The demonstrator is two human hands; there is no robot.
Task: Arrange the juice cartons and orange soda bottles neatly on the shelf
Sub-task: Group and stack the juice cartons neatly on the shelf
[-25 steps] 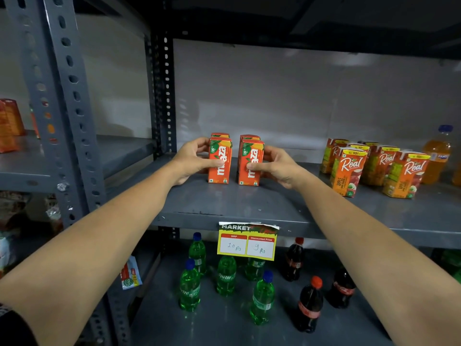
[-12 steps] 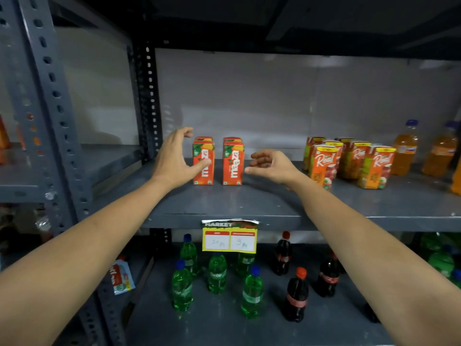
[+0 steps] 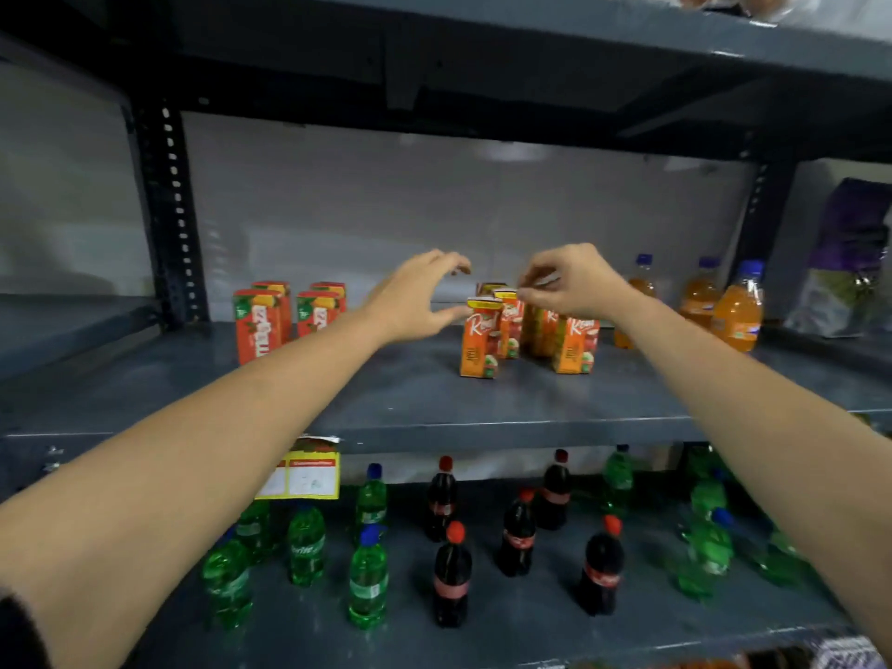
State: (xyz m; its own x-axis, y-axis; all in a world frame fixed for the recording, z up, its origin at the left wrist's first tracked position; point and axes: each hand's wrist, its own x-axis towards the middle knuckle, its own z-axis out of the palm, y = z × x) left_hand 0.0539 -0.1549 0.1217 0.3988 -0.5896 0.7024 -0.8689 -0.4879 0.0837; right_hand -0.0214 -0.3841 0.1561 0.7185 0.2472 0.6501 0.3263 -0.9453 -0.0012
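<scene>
Several orange Real juice cartons (image 3: 480,340) stand in a loose cluster at the middle of the grey shelf (image 3: 434,398). My left hand (image 3: 417,299) hovers just left of them, fingers spread, thumb at the top of the front-left carton. My right hand (image 3: 577,282) curls over the cluster's back, fingertips at the yellow top of a rear carton (image 3: 507,306); a grip is not clear. Red Maaza cartons (image 3: 263,325) stand in two tidy rows to the left. Three orange soda bottles (image 3: 736,313) stand at the right, behind my right forearm.
A perforated steel post (image 3: 169,210) bounds the shelf on the left. A purple bag (image 3: 849,263) sits far right. On the lower shelf stand green bottles (image 3: 367,581) and cola bottles (image 3: 451,574). A yellow price tag (image 3: 304,475) hangs from the shelf edge.
Both hands let go of the Maaza cartons and moved right to the Real cartons. The view shifted right and tilted down.
</scene>
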